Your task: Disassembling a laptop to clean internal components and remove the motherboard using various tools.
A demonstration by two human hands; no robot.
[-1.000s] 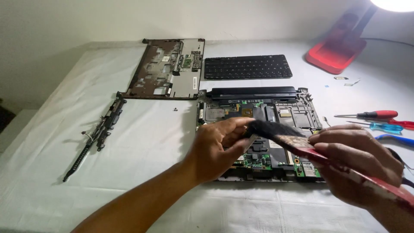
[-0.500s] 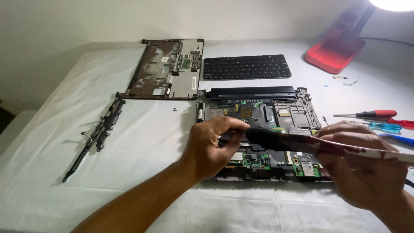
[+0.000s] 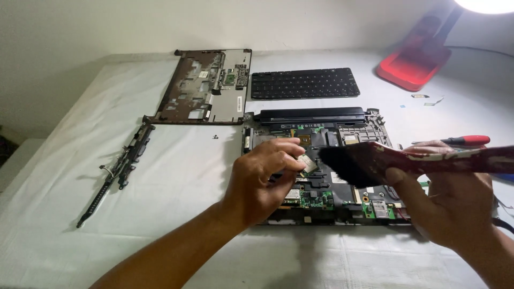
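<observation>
An opened laptop base (image 3: 342, 120) with its green circuit board exposed lies on a white cloth. My left hand (image 3: 262, 182) rests over the board's left part, its fingertips pinching a small pale card (image 3: 307, 162) there. My right hand (image 3: 450, 208) grips a flat brush (image 3: 455, 158) by its red patterned handle. The brush is held nearly level, and its black bristles (image 3: 342, 165) hover over the middle of the board, just right of my left fingertips.
A removed palm-rest cover (image 3: 209, 88) and a loose black keyboard (image 3: 305, 83) lie behind the base. A long hinge strip (image 3: 120, 166) lies at the left. A red lamp base (image 3: 412, 67) stands back right. A red-handled screwdriver (image 3: 466, 141) lies at the right, and small screws (image 3: 215, 137) near the cover.
The brush has swung from a downward slant to nearly level, with its handle lifted. My left hand has shifted from the bristles onto the small card on the board.
</observation>
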